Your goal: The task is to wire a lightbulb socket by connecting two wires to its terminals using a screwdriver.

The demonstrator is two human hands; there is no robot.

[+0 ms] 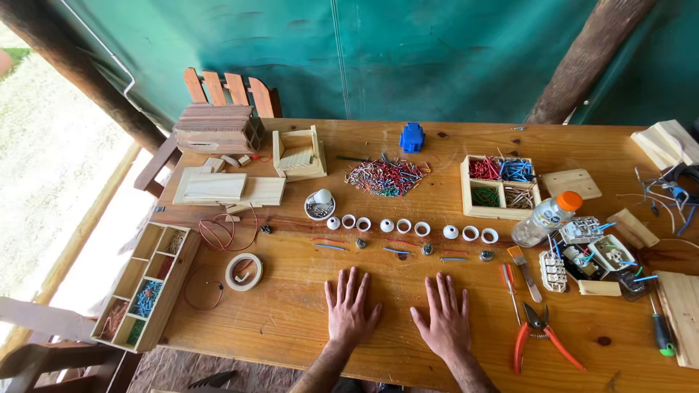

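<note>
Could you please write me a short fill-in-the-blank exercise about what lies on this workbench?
1. Both bare hands, left hand and right hand, lie ____ on the wooden table.
2. The clear plastic bottle has an ____ cap.
3. The orange-handled pliers lie to the ____ of the right hand.
4. The small square wooden box has ____ compartments of wire bits.

Missing words: flat; orange; right; four

I have one view only, from the head camera; it looks steeply down and forward over the table [291,320], from the near edge toward the green tarp [408,51] behind; it sits high enough to take in nearly the whole tabletop; my hands lie at bottom centre.
</note>
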